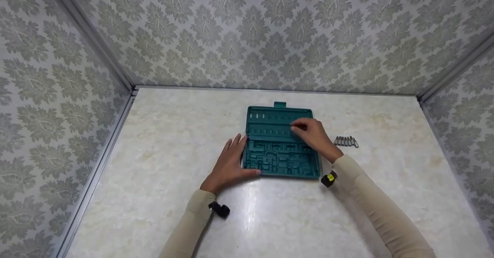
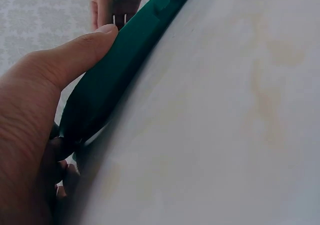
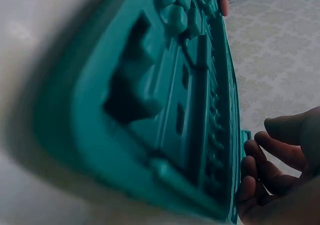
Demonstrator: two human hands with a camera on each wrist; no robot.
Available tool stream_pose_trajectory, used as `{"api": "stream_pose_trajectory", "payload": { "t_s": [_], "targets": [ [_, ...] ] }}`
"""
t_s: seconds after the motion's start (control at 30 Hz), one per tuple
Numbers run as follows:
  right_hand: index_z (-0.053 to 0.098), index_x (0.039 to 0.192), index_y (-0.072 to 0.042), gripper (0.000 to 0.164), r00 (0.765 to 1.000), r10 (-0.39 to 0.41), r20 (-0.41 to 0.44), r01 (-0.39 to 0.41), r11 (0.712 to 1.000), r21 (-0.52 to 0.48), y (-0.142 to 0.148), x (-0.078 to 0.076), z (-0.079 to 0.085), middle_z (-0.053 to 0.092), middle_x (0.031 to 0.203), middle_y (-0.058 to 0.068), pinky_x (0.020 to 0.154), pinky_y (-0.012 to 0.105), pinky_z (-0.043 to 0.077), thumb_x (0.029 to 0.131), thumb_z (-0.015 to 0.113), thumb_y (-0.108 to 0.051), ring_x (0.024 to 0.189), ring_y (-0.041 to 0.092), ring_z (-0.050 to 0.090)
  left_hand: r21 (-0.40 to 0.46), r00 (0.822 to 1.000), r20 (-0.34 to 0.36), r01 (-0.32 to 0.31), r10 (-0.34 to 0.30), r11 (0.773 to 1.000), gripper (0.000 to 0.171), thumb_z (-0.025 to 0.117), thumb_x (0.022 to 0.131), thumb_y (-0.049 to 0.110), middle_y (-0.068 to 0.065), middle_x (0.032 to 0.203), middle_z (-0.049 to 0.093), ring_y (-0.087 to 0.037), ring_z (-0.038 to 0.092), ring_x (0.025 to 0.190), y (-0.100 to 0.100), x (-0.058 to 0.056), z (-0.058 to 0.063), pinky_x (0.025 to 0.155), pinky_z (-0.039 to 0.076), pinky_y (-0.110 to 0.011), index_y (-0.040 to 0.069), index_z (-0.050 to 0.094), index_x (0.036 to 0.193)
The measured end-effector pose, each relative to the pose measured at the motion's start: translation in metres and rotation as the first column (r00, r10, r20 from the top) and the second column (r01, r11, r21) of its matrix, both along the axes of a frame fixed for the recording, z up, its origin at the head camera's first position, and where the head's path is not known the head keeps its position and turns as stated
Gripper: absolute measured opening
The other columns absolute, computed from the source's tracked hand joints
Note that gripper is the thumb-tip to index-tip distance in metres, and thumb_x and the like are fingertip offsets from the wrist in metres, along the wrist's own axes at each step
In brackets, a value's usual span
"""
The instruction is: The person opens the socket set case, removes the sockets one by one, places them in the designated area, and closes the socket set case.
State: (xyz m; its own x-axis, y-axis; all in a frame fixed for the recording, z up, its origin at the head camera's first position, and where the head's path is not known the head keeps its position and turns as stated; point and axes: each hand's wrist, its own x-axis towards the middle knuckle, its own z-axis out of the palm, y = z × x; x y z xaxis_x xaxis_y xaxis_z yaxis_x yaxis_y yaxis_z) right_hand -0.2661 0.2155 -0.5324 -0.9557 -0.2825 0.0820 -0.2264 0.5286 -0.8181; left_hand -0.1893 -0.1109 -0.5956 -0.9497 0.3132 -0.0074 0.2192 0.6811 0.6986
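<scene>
A green plastic tool case (image 1: 283,176) lies opened flat on the table, with moulded recesses in its near half and rows of slots in its lid (image 1: 270,125). My left hand (image 1: 230,161) rests at the case's near left corner. Its straight thumb (image 2: 82,52) presses the front edge, and the other fingers lie along the left side. Over the right part of the lid hovers my right hand (image 1: 314,134), thumb and fingers loosely bent. In the right wrist view its fingertips (image 3: 259,137) stand close to the thumb, and nothing shows between them.
Several small metal bits (image 1: 346,141) lie in a row on the table, right of the case. Three small light pieces (image 1: 257,116) show at the lid's upper left. A latch (image 1: 280,104) sticks out at the far edge. Patterned walls (image 1: 252,30) enclose the table.
</scene>
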Motion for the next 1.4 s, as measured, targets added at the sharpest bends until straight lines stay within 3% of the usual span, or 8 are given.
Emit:
{"api": "stream_pose_trajectory", "payload": {
  "t_s": [0.5,0.73,1.13,1.4],
  "targets": [
    [0.075,0.135,0.001,0.029,0.998,0.059,-0.002,-0.059,0.998,-0.002,-0.043,-0.025,-0.004,0.076,0.130,0.015,0.104,0.053,0.057,0.112,0.066,-0.014,0.118,0.030,0.071,0.005,1.000,-0.005,0.020,-0.020,1.000,0.136,0.076,0.077,0.087,-0.006,0.185,0.010,-0.030,0.003,0.171,0.000,0.001,0.000,0.137,0.011,-0.051,0.022,0.014,0.179],
    [0.076,0.133,0.000,0.028,0.999,0.032,0.025,-0.031,0.999,-0.030,-0.054,-0.035,-0.006,0.075,0.130,0.013,0.105,0.052,0.057,0.111,0.067,-0.014,0.118,0.029,0.070,0.019,1.000,-0.002,0.019,-0.019,1.000,0.137,0.076,0.076,0.088,-0.005,0.185,0.011,-0.030,0.003,0.171,0.000,0.000,0.000,0.137,0.012,-0.053,0.023,0.014,0.179],
    [0.075,0.131,0.007,0.027,1.000,0.024,-0.009,-0.025,0.998,-0.063,-0.077,-0.052,-0.006,0.075,0.127,0.022,0.103,0.054,0.057,0.110,0.067,-0.007,0.116,0.036,0.070,0.014,1.000,-0.005,0.019,-0.019,1.000,0.136,0.077,0.077,0.087,-0.004,0.185,0.010,-0.028,0.002,0.171,-0.003,-0.002,0.001,0.137,0.011,-0.050,0.025,0.013,0.179],
    [0.076,0.129,0.009,0.027,0.998,0.044,-0.050,-0.041,0.998,0.050,-0.088,-0.060,-0.009,0.076,0.120,0.024,0.103,0.056,0.058,0.107,0.070,-0.006,0.108,0.036,0.071,0.012,1.000,-0.001,0.011,-0.011,1.000,0.135,0.077,0.076,0.087,-0.003,0.185,0.012,-0.029,0.002,0.171,-0.001,0.000,0.001,0.137,0.014,-0.054,0.027,0.015,0.179]
  ]
}}
